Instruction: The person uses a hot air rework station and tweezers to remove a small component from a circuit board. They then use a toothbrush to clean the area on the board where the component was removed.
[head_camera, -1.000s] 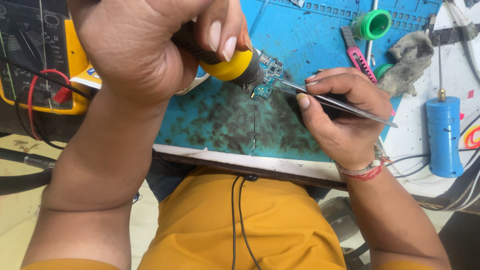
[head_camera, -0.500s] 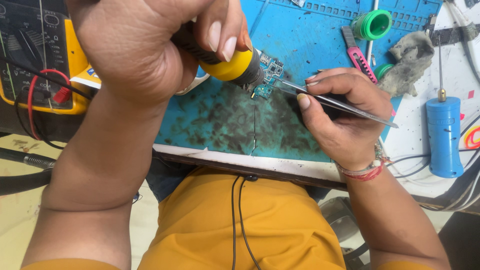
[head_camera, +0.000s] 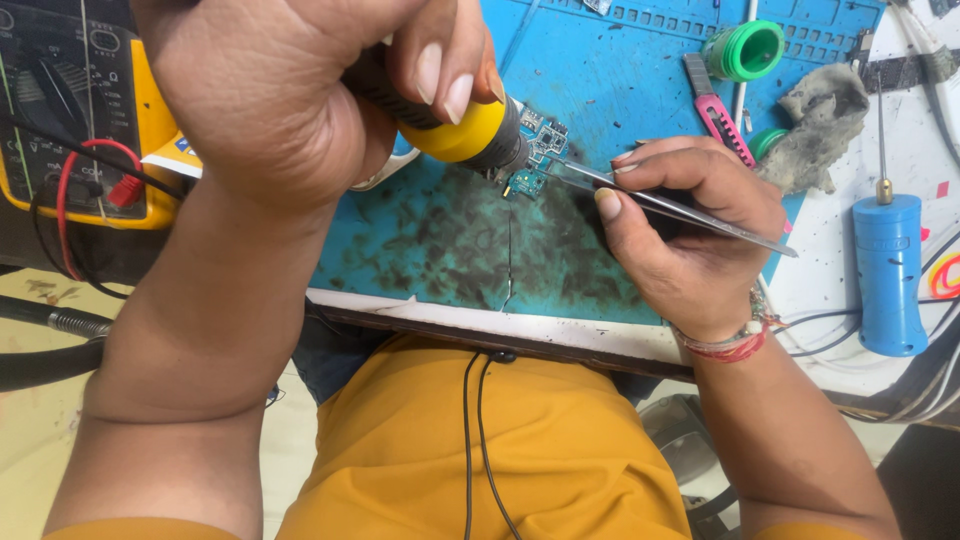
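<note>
While a yellow multimeter (head_camera: 90, 120) with red and black leads is sitting at the far left of the surface (head_camera: 480, 318), the left hand (head_camera: 290, 90) is wrapping fully closed around a heat tool (head_camera: 460, 130) with a black grip and yellow collar, its nozzle pointing down at a small circuit board (head_camera: 535, 160). That board is lying on the blue mat (head_camera: 620, 80), near the mat's middle, just above a dark scorched patch. To its right, the right hand (head_camera: 680, 225) is pinching a pair of tweezers (head_camera: 670, 205) between thumb and forefinger, the tips reaching onto the board's edge. Whether the tips are gripping a part is too small to tell. Judging by this, the rework on the board is in mid-course: both tools are engaged, and nothing lifted off is showing beside it. Further right, a pink cutter (head_camera: 715, 110), 1 green tape roll (head_camera: 745, 50), a grey rag (head_camera: 820, 120) and a blue cylinder tool (head_camera: 888, 270) are lying unused.
</note>
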